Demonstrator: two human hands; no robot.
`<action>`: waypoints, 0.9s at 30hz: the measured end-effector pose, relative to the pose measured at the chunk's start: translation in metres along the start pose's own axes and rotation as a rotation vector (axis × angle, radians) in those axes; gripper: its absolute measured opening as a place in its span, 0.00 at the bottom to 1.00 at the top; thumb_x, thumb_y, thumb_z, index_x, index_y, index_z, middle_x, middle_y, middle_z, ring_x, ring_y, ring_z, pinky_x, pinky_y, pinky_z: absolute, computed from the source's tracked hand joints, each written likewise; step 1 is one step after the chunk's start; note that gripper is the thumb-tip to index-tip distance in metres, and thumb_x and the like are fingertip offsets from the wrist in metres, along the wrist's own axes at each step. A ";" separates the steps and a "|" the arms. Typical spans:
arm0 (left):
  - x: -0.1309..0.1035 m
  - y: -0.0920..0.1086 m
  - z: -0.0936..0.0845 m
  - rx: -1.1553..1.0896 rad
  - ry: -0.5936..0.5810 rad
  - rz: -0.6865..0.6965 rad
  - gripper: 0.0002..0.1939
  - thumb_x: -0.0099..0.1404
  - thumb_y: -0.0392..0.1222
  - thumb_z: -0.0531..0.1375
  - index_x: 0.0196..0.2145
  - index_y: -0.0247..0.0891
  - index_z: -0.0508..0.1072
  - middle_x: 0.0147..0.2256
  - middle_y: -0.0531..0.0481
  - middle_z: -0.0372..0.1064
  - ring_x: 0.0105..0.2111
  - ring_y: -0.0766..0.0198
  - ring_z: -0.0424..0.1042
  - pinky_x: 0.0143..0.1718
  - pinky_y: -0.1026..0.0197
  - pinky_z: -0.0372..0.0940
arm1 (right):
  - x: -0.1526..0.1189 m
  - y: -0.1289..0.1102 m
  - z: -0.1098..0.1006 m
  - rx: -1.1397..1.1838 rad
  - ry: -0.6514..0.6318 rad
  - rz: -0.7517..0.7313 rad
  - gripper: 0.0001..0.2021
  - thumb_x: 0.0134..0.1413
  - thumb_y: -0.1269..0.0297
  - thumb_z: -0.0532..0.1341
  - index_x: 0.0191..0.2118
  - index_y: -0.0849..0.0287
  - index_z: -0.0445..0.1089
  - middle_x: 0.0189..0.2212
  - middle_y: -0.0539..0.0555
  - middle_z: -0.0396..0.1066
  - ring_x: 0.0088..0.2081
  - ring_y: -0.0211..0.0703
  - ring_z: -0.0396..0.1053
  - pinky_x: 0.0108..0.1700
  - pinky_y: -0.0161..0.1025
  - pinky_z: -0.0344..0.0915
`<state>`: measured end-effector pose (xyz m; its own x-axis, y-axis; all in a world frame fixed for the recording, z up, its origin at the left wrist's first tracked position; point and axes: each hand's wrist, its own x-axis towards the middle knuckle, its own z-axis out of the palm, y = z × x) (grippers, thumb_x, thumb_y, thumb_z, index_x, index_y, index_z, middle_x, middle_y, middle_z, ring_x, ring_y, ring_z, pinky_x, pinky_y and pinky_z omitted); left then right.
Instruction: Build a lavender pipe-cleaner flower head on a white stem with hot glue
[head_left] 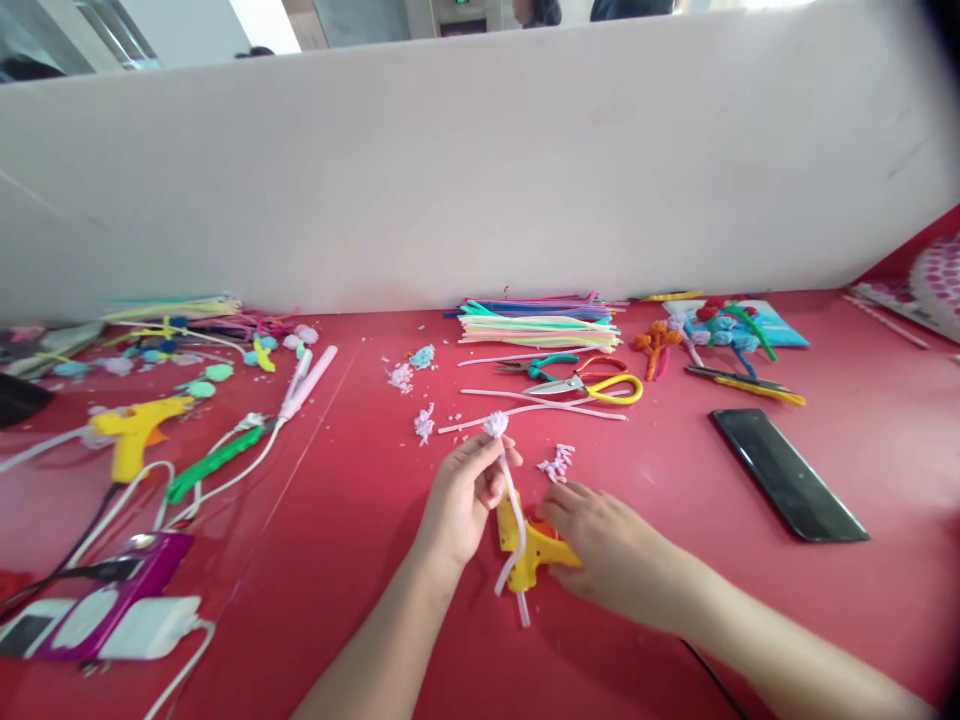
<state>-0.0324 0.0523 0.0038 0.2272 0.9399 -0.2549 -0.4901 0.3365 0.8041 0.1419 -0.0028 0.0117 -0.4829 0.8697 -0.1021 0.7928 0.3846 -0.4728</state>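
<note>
My left hand (466, 495) is closed, with thumb and fingers pinching a pale lilac pipe-cleaner flower (495, 425) just under its fluffy head. The flower's stem (516, 510) hangs down, bending in front of a yellow glue gun (525, 560). Around the gun's handle, at its right side, curl the fingers of my right hand (600, 540); part of the grip is hidden by them. A clear glue stick (523, 610) pokes out of the gun's near end. Short lilac pipe-cleaner pieces (557, 463) lie just beyond my right hand.
Pliers (544, 367), yellow-and-red-handled scissors (600, 385) and a pipe-cleaner bundle (536, 325) lie ahead. A black phone (787, 475) and tweezers (746, 383) are at right. Leftward are another glue gun (139, 430), cables and a purple power strip (142, 590). A white partition (480, 180) rises behind.
</note>
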 end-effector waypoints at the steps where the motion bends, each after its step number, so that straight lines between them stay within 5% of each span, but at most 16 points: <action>1: 0.001 0.001 -0.001 -0.012 0.009 0.010 0.05 0.59 0.38 0.63 0.30 0.32 0.74 0.26 0.51 0.72 0.16 0.80 0.59 0.15 0.75 0.50 | -0.001 -0.003 0.010 -0.048 -0.005 -0.014 0.16 0.44 0.70 0.62 0.43 0.61 0.70 0.42 0.61 0.70 0.44 0.56 0.68 0.44 0.50 0.65; 7: 0.005 0.012 -0.006 -0.073 0.029 0.036 0.06 0.57 0.38 0.65 0.31 0.32 0.73 0.24 0.53 0.69 0.14 0.81 0.56 0.13 0.76 0.49 | 0.004 -0.011 0.040 -0.131 0.004 0.005 0.18 0.41 0.81 0.54 0.40 0.62 0.69 0.38 0.60 0.68 0.39 0.50 0.69 0.39 0.44 0.66; 12: 0.006 0.021 -0.009 -0.130 0.032 0.046 0.07 0.56 0.39 0.64 0.31 0.33 0.72 0.22 0.56 0.67 0.13 0.81 0.54 0.12 0.76 0.48 | 0.004 0.002 0.017 -0.010 0.183 0.107 0.20 0.39 0.79 0.56 0.43 0.62 0.63 0.41 0.59 0.65 0.35 0.45 0.67 0.34 0.39 0.65; 17: 0.001 0.013 -0.001 -0.136 0.021 -0.018 0.06 0.58 0.38 0.63 0.29 0.32 0.71 0.20 0.56 0.66 0.12 0.80 0.55 0.12 0.75 0.48 | 0.000 0.010 -0.005 0.322 0.484 0.032 0.05 0.54 0.70 0.58 0.32 0.57 0.59 0.30 0.50 0.61 0.27 0.36 0.61 0.29 0.33 0.60; 22: -0.004 -0.005 0.008 -0.114 0.000 -0.058 0.06 0.58 0.37 0.63 0.27 0.34 0.70 0.19 0.55 0.68 0.12 0.78 0.57 0.13 0.75 0.50 | -0.003 0.005 -0.005 0.435 0.525 -0.122 0.08 0.59 0.65 0.56 0.30 0.56 0.56 0.26 0.48 0.60 0.26 0.36 0.61 0.29 0.33 0.60; 27: -0.004 -0.007 0.008 -0.085 0.000 -0.071 0.06 0.60 0.37 0.62 0.27 0.34 0.69 0.20 0.54 0.70 0.13 0.78 0.58 0.13 0.75 0.50 | -0.007 0.007 -0.006 0.332 0.564 -0.124 0.09 0.59 0.63 0.54 0.28 0.56 0.61 0.23 0.49 0.61 0.25 0.39 0.62 0.27 0.36 0.59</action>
<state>-0.0229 0.0458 0.0034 0.2637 0.9135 -0.3099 -0.5422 0.4061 0.7356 0.1532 -0.0043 0.0139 -0.2231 0.8882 0.4017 0.5437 0.4554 -0.7050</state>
